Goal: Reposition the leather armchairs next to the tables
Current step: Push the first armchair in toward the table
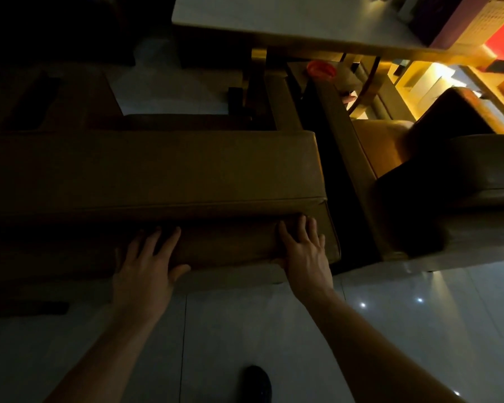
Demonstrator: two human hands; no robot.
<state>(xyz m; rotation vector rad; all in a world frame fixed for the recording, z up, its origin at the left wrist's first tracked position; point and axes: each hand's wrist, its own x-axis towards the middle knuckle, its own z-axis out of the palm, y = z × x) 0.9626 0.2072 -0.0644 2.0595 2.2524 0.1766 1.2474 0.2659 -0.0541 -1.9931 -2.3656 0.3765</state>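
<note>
The leather armchair [169, 170] stands with its back toward the person, facing the surface [274, 21]. The left hand [146, 266] and right hand [306, 254] press flat and open against its back. Push evenly with both, keeping it clear of the second armchair [390, 158].

You see a smooth, matt tan leather armchair [163, 170], glossy pale floor tiles [419, 315] mirroring lamps, and a smooth pale tabletop [274, 18] on brassy metal legs [258, 80].
</note>
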